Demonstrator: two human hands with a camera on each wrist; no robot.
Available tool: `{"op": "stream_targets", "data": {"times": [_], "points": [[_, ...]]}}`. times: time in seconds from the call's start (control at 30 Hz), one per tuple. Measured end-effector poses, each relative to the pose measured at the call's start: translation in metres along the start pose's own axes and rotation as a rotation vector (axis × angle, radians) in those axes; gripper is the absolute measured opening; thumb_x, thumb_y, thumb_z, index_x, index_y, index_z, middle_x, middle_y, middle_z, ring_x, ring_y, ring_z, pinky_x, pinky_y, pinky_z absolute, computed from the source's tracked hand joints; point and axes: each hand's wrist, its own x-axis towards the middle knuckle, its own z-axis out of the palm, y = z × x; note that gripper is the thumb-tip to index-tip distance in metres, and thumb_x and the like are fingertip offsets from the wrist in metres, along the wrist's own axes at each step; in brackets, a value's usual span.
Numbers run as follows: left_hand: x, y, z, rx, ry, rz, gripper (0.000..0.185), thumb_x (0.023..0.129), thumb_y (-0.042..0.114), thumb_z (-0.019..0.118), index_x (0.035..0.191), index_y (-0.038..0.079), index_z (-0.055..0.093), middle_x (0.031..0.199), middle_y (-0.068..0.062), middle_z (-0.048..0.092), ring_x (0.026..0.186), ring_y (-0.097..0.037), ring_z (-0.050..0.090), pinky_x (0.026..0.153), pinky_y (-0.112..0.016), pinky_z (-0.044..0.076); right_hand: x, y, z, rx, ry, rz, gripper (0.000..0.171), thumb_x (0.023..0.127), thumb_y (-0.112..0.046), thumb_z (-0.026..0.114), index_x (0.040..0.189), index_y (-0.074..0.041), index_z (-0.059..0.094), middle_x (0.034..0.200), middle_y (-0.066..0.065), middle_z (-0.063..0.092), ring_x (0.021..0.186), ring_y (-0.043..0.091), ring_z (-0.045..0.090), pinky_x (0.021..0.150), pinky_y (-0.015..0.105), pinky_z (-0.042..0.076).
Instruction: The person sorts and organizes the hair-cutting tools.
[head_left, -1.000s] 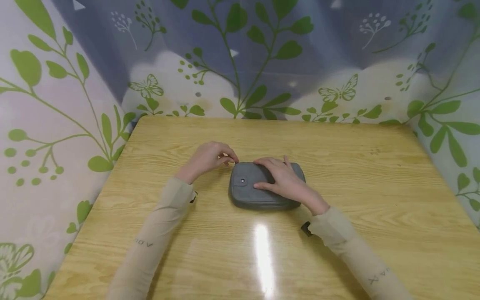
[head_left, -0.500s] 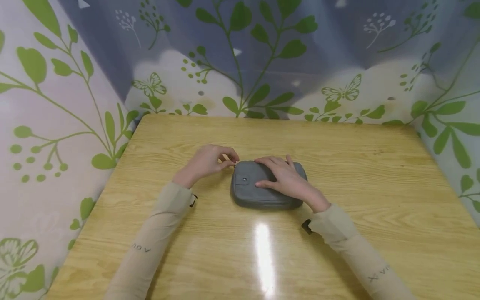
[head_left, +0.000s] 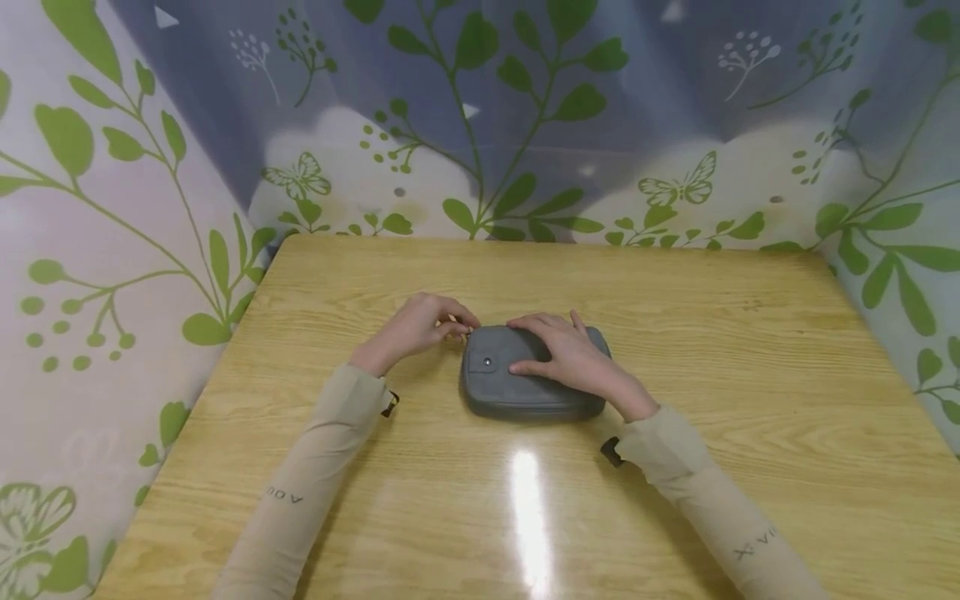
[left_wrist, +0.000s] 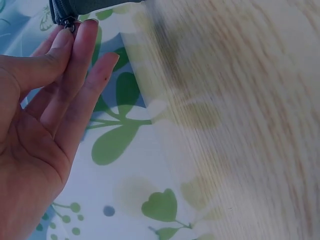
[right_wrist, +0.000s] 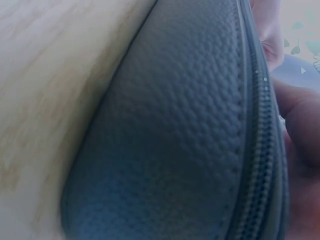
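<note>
A grey pouch [head_left: 495, 387] with pebbled, leather-like sides lies on the wooden table, a small snap tab [head_left: 487, 362] near the left end of its top. My left hand [head_left: 422, 323] is at the pouch's far left corner. In the left wrist view its thumb and forefinger pinch a small zipper pull [left_wrist: 69, 26], the other fingers extended behind. Across the right half of the pouch's top rests my right hand [head_left: 568, 354], thumb spread and fingertips at the far edge. Closed zipper teeth [right_wrist: 260, 155] run along the side in the right wrist view.
The wood-grain table [head_left: 712, 358] extends around the pouch on all sides. Leaf-and-butterfly printed cloth [head_left: 525, 108] stands behind it and to both sides. Dark straps [head_left: 612, 452] show at the sleeve cuffs.
Left fingers shift slightly at the pouch's corner, their tips a little lower than a second ago. The right hand and pouch stay in place, apart from slight camera sway.
</note>
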Motion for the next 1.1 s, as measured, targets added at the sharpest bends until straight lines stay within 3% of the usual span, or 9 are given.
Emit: {"op": "stream_targets", "data": {"times": [0.2,0.47,0.77,0.97,1.1], "points": [[0.001,-0.001,-0.001,-0.066,-0.021,0.001,0.014,0.095,0.004,0.069,0.104,0.011,0.078,0.103,-0.003,0.076,0.083,-0.016,0.072,0.077,-0.032,0.058,0.000,0.000,-0.001,-0.001,0.014,-0.004,0.063,0.092,-0.041,0.074,0.146,-0.015,0.054,0.148,0.010,0.054,0.142,0.033,0.043,0.115,0.074,0.003],[0.002,-0.005,-0.001,-0.210,-0.067,-0.094,0.014,0.098,0.004,0.066,0.102,0.010,0.078,0.097,-0.004,0.075,0.082,-0.025,0.072,0.073,-0.032,0.058,0.002,0.003,0.000,0.007,0.017,-0.011,0.060,0.093,-0.041,0.073,0.145,-0.016,0.056,0.147,0.010,0.055,0.141,0.033,0.044,0.115,0.074,0.002],[0.006,-0.007,-0.002,-0.182,-0.080,-0.063,0.016,0.097,0.002,0.066,0.103,0.009,0.079,0.100,-0.006,0.076,0.082,-0.023,0.073,0.074,-0.035,0.060,0.002,0.003,0.000,0.009,0.013,0.001,0.061,0.093,-0.040,0.074,0.146,-0.017,0.056,0.148,0.010,0.055,0.142,0.033,0.043,0.116,0.073,0.001],[0.010,-0.011,-0.004,-0.204,-0.121,-0.013,0.030,0.096,-0.013,0.056,0.105,0.004,0.080,0.097,-0.010,0.074,0.074,-0.019,0.065,0.067,-0.030,0.057,0.004,0.002,0.002,0.010,0.001,0.008,0.061,0.093,-0.039,0.074,0.147,-0.017,0.055,0.148,0.009,0.054,0.142,0.033,0.042,0.116,0.072,-0.001],[0.009,-0.011,-0.006,-0.154,-0.114,0.002,0.022,0.098,-0.002,0.063,0.104,0.009,0.080,0.104,-0.006,0.076,0.080,-0.022,0.069,0.069,-0.029,0.057,0.003,0.004,0.001,0.018,0.003,0.012,0.060,0.093,-0.038,0.073,0.147,-0.017,0.055,0.148,0.009,0.055,0.142,0.033,0.043,0.116,0.072,-0.002]]}}
